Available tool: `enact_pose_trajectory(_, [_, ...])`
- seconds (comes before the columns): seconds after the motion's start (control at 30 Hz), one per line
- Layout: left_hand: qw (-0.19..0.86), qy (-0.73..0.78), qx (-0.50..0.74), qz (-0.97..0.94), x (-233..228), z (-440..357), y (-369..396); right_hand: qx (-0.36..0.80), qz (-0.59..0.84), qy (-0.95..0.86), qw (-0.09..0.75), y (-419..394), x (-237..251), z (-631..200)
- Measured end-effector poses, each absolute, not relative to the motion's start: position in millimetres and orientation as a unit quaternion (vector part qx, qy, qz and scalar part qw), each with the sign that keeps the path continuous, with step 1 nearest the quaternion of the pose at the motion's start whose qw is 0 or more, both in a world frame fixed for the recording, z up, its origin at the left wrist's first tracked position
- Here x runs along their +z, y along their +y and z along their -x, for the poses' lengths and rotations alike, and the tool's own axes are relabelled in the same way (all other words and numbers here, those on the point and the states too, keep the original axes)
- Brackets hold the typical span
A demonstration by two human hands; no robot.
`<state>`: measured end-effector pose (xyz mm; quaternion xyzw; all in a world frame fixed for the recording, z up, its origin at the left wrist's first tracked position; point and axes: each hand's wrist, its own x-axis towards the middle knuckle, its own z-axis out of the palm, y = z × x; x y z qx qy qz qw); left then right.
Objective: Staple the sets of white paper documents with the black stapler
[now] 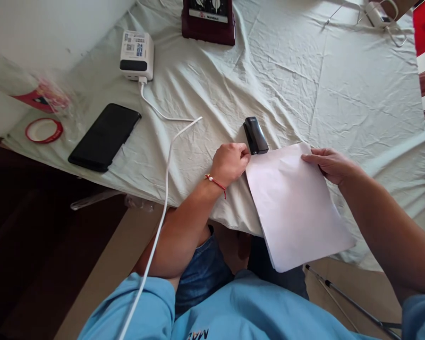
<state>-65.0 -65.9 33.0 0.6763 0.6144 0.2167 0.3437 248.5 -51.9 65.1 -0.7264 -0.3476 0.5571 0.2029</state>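
A small stack of white paper point(297, 212) lies partly on the table and hangs over its front edge toward my lap. My right hand point(331, 164) pinches the stack at its far right corner, thumb on top. At the far left corner, my left hand point(231, 163) is closed, its fingertips at the paper's edge. A black stapler point(255, 135) stands just beyond the paper's far edge, beside my left hand. Whether the stapler's jaw touches the sheets is hard to make out.
A black phone point(104, 137) and a red tape roll point(44, 131) lie on the left. A white power bank point(137, 55) has a white cable point(168, 165) running toward me. A dark red device point(208, 21) stands at the back. Wrinkled cloth point(286, 71) covers the table.
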Motion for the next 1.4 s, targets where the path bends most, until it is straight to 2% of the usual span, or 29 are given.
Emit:
enact_pose_trajectory(0.23, [0.354, 0.596, 0.278, -0.665, 30.0, 64.0, -66.5, 0.530, 0.741, -0.345, 0.225, -44.3, 75.1, -238.7])
enact_pose_trajectory(0.57, [0.276, 0.558, 0.265, -0.737, 22.2, 66.3, -69.9, 0.521, 0.742, -0.351, 0.231, -46.0, 73.1, -249.5])
enact_pose_trajectory(0.83, [0.311, 0.517, 0.292, -0.742, 22.9, 68.3, -71.3, 0.514, 0.737, -0.360, 0.249, -43.1, 66.7, -264.9])
enact_pose_trajectory(1.1, [0.219, 0.581, 0.169, -0.765, 36.7, 59.2, -77.7, 0.519, 0.736, -0.341, 0.270, -47.0, 69.1, -264.3])
enact_pose_trajectory(1.23, [0.236, 0.587, 0.182, -0.753, 36.4, 58.7, -77.5, 0.527, 0.713, -0.358, 0.292, -59.9, 68.5, -269.9])
enact_pose_trajectory(1.4, [0.294, 0.542, 0.271, -0.739, 23.3, 64.3, -72.7, 0.545, 0.706, -0.343, 0.295, -88.8, 63.6, -281.2])
